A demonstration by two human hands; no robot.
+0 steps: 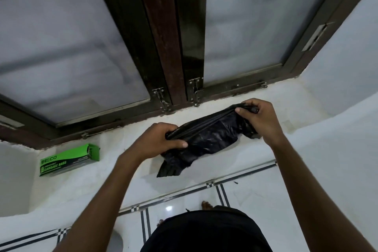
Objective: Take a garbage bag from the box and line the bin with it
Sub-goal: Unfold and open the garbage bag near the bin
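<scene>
A crumpled black garbage bag (pixel 204 137) hangs between both hands above the white window sill (pixel 126 165). My left hand (pixel 155 141) grips the bag's left end. My right hand (pixel 259 120) pinches its upper right edge, with fingers and thumb closed on the plastic. The bag's lower corner droops toward the sill's front edge. A green garbage bag box (pixel 67 159) lies on its side at the left of the sill, its open end facing right. No bin is in view.
Behind the sill stands a dark-framed window (pixel 169 47) with frosted panes and metal latches (pixel 161 98). Below the sill is a glossy white tiled floor (pixel 184 202) with black stripe lines. My dark clothing and bare toes show at the bottom.
</scene>
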